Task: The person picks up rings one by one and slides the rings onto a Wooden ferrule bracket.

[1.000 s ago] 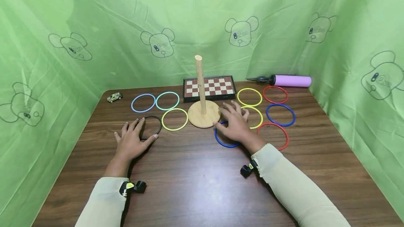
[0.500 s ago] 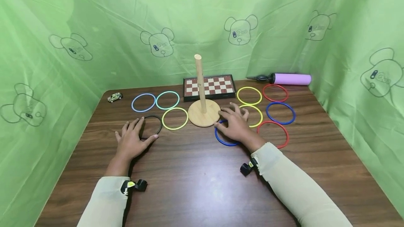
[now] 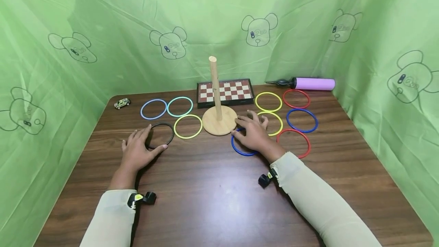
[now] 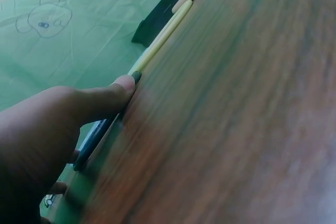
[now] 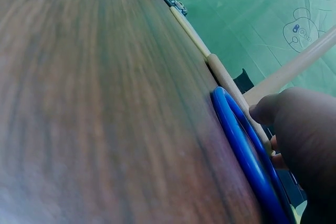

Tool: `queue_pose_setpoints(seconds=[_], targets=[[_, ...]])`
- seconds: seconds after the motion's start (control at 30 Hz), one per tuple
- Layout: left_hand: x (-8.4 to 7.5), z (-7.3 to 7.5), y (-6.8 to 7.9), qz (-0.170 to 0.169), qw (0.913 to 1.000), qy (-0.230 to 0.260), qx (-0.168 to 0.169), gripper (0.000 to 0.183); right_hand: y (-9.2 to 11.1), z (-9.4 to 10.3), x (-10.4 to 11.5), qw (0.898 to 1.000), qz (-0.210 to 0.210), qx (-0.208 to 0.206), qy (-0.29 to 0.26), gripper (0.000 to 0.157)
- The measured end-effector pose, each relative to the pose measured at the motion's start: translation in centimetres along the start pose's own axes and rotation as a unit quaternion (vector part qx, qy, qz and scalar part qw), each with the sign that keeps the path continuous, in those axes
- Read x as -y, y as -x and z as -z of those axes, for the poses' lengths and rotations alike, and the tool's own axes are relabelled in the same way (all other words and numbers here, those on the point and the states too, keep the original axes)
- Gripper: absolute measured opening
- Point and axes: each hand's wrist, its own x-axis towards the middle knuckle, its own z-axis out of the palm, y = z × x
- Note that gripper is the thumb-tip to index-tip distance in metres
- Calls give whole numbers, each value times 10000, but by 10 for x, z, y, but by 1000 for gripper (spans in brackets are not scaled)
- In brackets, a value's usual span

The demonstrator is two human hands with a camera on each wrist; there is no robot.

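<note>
At the left of the table, my left hand (image 3: pixel 137 149) reaches over a black ring (image 3: pixel 173 134), thumb at its near edge and index finger at its far edge. In the left wrist view the thumb touches the end of this ring, which lies flat. My right hand (image 3: pixel 253 134) lies over a blue ring (image 3: pixel 236 149) with its fingers spread and relaxed, hiding the ring's far side. The right thumb stands just above that ring in the right wrist view. Between the hands, a wooden post (image 3: pixel 216 90) rises from a round base (image 3: pixel 216 128), near my right fingertips.
Left of the base lie a yellow-green ring (image 3: pixel 175 130), a light blue ring (image 3: pixel 142 115) and a turquoise ring (image 3: pixel 168 110). Several yellow, red and blue rings lie right. Behind are a checkered board (image 3: pixel 236 92), a purple hand pump (image 3: pixel 314 84) and a toy car (image 3: pixel 122 103).
The head view has shifted slightly, so everything appears a little higher and further left. Both hands stay at their rings, and the rings lie where they lay.
</note>
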Motion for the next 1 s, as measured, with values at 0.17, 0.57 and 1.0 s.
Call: queue_pose_setpoints(seconds=[0.17,0.57,1.0], targets=[[8,4,0,-51,9989,208,-410,105,0,-1,1,10000,0,-66,-54,57],[0,9,-13,-565,9471,2036,-2415,71,-2,2,0,9999,-18,-55,-105,56],[-46,30,-31,-1257,9327,2212,-2555,72,2,1,1,9999,-61,-26,-153,54]])
